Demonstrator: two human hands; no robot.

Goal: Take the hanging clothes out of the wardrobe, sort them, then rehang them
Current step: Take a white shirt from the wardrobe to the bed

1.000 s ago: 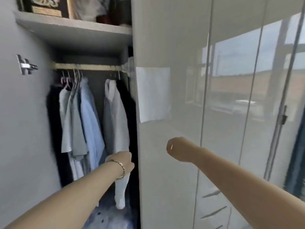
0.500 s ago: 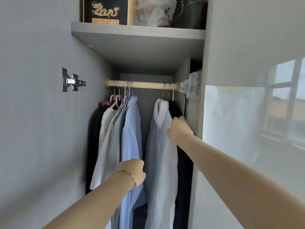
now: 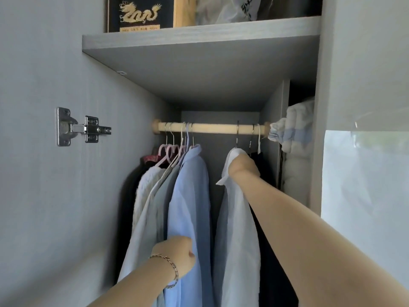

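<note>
1. Since half a second ago, my right hand point(image 3: 242, 166) has climbed to the collar of the white shirt point(image 3: 236, 229), just under the rail point(image 3: 212, 127). Its fingers curl round the cloth.
2. My left hand point(image 3: 177, 254) stays low against the blue shirt point(image 3: 190, 196), with its fingers buried in the fabric, so I cannot tell their grip.
3. Both shirts hang inside the wardrobe point(image 3: 66, 196). The shelf point(image 3: 199, 34) above carries a black box point(image 3: 139, 14).
</note>
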